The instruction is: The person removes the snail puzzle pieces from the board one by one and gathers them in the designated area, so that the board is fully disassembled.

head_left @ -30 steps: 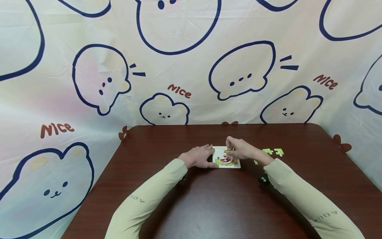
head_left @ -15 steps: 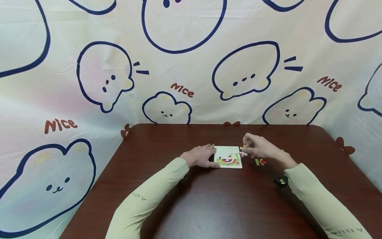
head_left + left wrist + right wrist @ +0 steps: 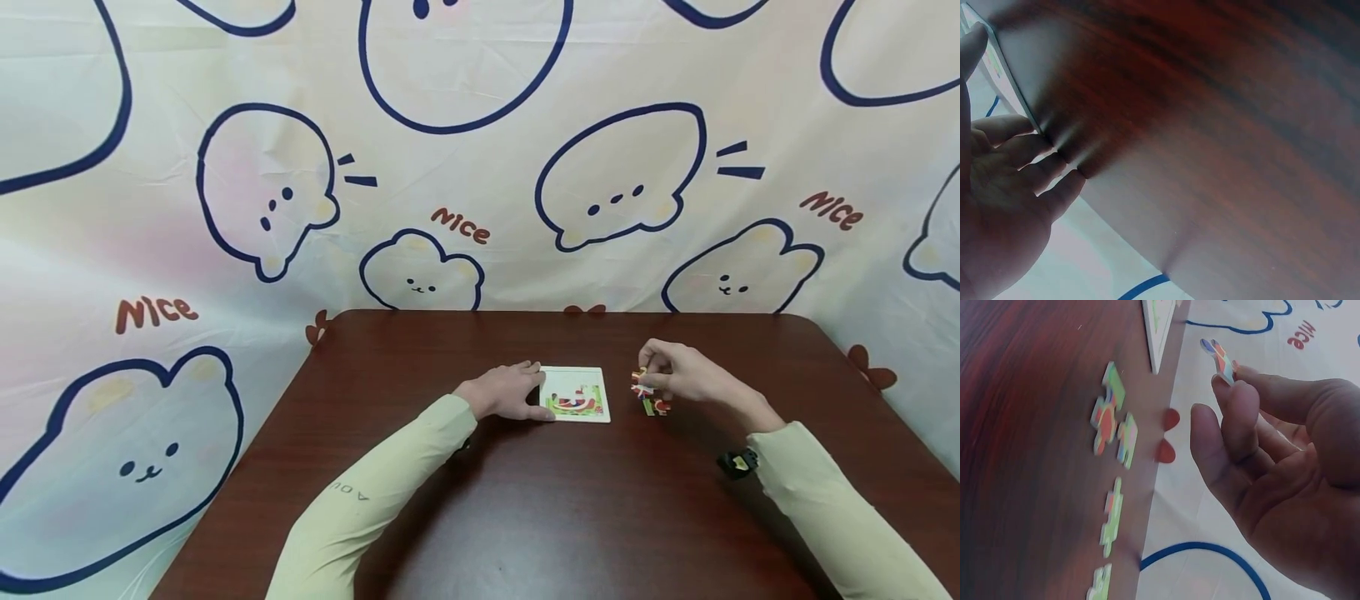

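Note:
My left hand [image 3: 512, 392] lies with its fingers spread along the left edge of a white puzzle board [image 3: 573, 375]. In the left wrist view the thumb and fingertips of the left hand [image 3: 1010, 162] are at the board's edge. The board bears a colourful picture in its lower part, while its upper part is white. To the right of the board, my right hand [image 3: 678, 371] pinches a puzzle piece [image 3: 1221, 361] between thumb and fingers, raised above the table. Just below that hand lies a green and red puzzle piece [image 3: 660, 407].
In the right wrist view several loose puzzle pieces [image 3: 1110, 515] lie in a row on the dark wooden table [image 3: 480, 517]. A cloth with cartoon drawings [image 3: 510, 167] hangs behind the table's far edge.
My right hand has lifted a puzzle piece off the board and carried it rightward, over the loose pieces. The left hand has stayed at the board's left edge.

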`<state>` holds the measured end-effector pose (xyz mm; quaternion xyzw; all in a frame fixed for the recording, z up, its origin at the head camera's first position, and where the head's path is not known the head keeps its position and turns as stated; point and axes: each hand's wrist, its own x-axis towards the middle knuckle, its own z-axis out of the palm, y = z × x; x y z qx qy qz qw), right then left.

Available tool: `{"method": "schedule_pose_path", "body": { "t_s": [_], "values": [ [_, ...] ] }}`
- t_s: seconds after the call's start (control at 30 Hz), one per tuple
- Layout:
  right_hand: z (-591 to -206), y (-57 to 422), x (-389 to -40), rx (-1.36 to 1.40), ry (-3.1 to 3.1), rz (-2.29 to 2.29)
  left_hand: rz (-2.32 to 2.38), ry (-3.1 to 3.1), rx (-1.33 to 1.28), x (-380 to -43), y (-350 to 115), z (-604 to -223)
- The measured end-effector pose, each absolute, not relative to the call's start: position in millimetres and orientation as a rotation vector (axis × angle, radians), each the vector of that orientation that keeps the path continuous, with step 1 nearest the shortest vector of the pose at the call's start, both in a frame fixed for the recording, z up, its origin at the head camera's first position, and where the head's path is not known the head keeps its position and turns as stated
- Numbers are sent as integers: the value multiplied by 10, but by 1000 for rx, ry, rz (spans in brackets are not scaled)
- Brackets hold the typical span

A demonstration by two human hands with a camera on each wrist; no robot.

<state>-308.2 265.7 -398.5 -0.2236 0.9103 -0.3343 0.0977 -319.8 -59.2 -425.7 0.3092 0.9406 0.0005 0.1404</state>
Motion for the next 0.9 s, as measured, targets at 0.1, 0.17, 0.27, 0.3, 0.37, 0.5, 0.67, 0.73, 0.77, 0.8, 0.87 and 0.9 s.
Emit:
{"method": "schedule_pose_path", "body": {
  "t_s": [0.1, 0.17, 0.27, 0.3, 0.37, 0.5, 0.67, 0.73, 0.77, 0.8, 0.87, 0.9],
  "values": [
    [-4005, 2740, -3078, -668, 2702, -984, -15, 2722, 897, -3198, -587, -4262],
    [-4012, 2788, -3069, -661, 2706, -977, -19, 2722, 892, -3202, -585, -4271],
    [-4029, 2866, -3052, -645, 2709, -955, -19, 2716, 884, -3209, -580, -4285],
    [-4037, 2892, -3047, -643, 2711, -946, -17, 2714, 882, -3213, -579, -4292],
    [-4057, 2950, -3042, -630, 2708, -927, -11, 2711, 876, -3217, -578, -4300],
    [-4095, 3061, -3039, -606, 2697, -895, -7, 2713, 874, -3221, -579, -4307],
    [-4145, 3177, -3040, -566, 2684, -861, -2, 2713, 879, -3221, -577, -4311],
    [-4166, 3210, -3045, -551, 2672, -859, 0, 2713, 881, -3222, -577, -4312],
    [-4174, 3223, -3048, -544, 2665, -863, 0, 2713, 879, -3224, -578, -4311],
    [-4180, 3235, -3051, -533, 2657, -865, -2, 2715, 878, -3224, -579, -4309],
    [-4186, 3251, -3055, -511, 2637, -877, -5, 2718, 876, -3222, -579, -4302],
    [-4186, 3255, -3056, -504, 2627, -881, -6, 2720, 875, -3219, -580, -4296]
  ]
}}
